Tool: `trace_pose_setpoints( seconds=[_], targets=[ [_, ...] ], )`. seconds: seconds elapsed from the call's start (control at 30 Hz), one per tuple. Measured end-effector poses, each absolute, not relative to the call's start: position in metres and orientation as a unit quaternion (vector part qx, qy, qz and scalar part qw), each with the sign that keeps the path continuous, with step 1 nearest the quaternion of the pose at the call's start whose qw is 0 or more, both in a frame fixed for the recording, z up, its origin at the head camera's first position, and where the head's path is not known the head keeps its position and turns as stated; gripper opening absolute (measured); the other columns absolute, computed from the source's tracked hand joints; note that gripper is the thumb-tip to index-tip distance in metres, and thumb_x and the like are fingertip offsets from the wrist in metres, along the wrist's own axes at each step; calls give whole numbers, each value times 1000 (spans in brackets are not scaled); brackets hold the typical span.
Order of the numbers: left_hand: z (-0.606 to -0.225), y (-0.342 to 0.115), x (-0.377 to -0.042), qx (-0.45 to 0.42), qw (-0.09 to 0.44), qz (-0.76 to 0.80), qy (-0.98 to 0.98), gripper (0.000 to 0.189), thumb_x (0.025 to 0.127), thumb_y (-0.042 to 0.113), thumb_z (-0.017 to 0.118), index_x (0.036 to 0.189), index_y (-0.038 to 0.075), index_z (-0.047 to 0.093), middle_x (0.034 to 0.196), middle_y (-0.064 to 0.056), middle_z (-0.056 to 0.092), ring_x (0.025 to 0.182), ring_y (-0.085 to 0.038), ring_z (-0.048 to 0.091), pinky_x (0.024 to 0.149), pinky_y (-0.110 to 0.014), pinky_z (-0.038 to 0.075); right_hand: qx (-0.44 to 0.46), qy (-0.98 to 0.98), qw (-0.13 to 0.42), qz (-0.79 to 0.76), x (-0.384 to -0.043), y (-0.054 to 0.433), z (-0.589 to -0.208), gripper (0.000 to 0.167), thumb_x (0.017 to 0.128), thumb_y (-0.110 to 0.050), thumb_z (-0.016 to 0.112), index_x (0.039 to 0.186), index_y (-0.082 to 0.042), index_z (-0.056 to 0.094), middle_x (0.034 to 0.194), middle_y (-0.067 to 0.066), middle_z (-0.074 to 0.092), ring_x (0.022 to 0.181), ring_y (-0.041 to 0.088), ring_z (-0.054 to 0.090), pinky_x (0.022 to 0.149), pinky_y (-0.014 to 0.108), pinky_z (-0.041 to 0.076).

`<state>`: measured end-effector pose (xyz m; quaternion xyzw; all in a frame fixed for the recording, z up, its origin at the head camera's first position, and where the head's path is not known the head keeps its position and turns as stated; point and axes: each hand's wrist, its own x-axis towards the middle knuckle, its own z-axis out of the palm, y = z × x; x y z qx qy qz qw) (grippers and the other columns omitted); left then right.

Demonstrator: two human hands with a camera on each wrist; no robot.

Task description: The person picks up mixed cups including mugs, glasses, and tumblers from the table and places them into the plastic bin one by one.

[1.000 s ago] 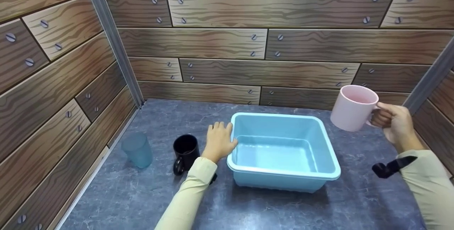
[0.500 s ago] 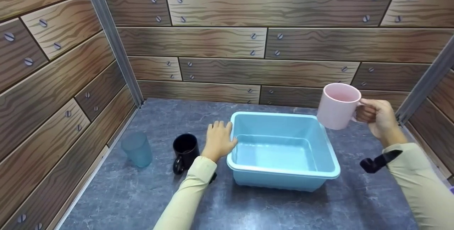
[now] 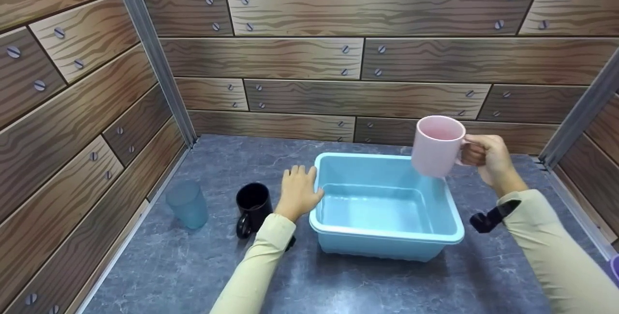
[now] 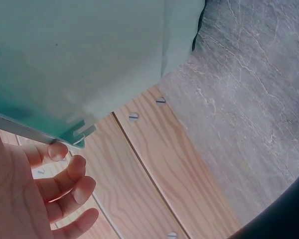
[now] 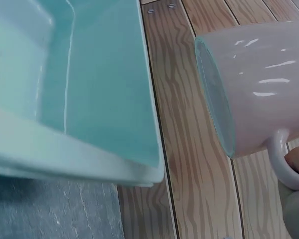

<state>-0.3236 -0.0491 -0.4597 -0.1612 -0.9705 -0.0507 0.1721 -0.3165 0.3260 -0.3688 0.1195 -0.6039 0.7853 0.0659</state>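
My right hand [image 3: 492, 159] grips a pink mug [image 3: 436, 152] by its handle, upright above the far right corner of a light blue plastic basin [image 3: 375, 248]. In the right wrist view the mug [image 5: 269, 84] is apart from the basin's rim [image 5: 84, 152], and only part of the hand [image 5: 296, 209] shows. My left hand [image 3: 297, 193] rests on the basin's left rim, fingers extended. In the left wrist view those fingers [image 4: 72, 199] are loosely bent beside the rim, the index finger close against it. Inside the basin only its bare floor shows.
Left of my left forearm stands a black mug [image 3: 258, 207], its handle toward me. A translucent blue cup [image 3: 187, 205] stands farther left. Wood-patterned walls [image 3: 309, 60] enclose the grey marbled table [image 3: 159, 265]. A purple object [image 3: 615, 265] peeks in at the right edge.
My right hand has carried the pink mug leftward, from right of the basin to above its far right corner. The left hand and the basin have stayed put.
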Motion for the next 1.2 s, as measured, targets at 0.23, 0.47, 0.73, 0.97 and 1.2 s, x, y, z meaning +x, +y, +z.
trace_pose_setpoints(
  seconds=[0.23, 0.47, 0.73, 0.97, 1.2],
  targets=[
    [-459, -48, -324, -158, 168, -49, -972, 41, 83, 42, 57, 111, 11, 55, 104, -14, 62, 101, -31, 55, 85, -43, 41, 111, -598, 61, 791, -324, 310, -376, 48, 92, 5, 24, 46, -12, 24, 48, 2, 8, 48, 18, 0, 50, 31, 2],
    [-460, -49, -324, -161, 169, -43, -971, 41, 84, 42, 56, 111, 11, 55, 103, -13, 62, 101, -30, 55, 84, -43, 41, 100, -609, 52, 785, -329, 294, -383, 45, 91, 4, 27, 49, -9, 16, 45, -1, 10, 47, 16, 2, 47, 29, 7],
    [-459, -50, -324, -159, 163, -43, -973, 41, 84, 42, 55, 111, 11, 54, 105, -15, 61, 104, -32, 55, 86, -44, 42, 98, -619, 30, 779, -336, 276, -388, 45, 90, 3, 31, 50, -7, 13, 45, -1, 11, 46, 14, 5, 44, 25, 15],
    [-458, -50, -324, -158, 154, -49, -974, 43, 85, 42, 55, 114, 11, 54, 109, -16, 61, 107, -32, 54, 89, -45, 41, 103, -618, 19, 779, -343, 264, -395, 45, 89, 3, 34, 50, -7, 13, 43, -4, 14, 45, 13, 7, 44, 24, 17],
    [-458, -49, -324, -157, 154, -48, -974, 44, 85, 43, 55, 115, 12, 54, 107, -15, 61, 104, -31, 54, 87, -45, 41, 104, -612, 5, 784, -349, 252, -401, 45, 89, 2, 33, 51, -7, 11, 41, -8, 16, 44, 11, 7, 50, 30, 9]
  ],
)
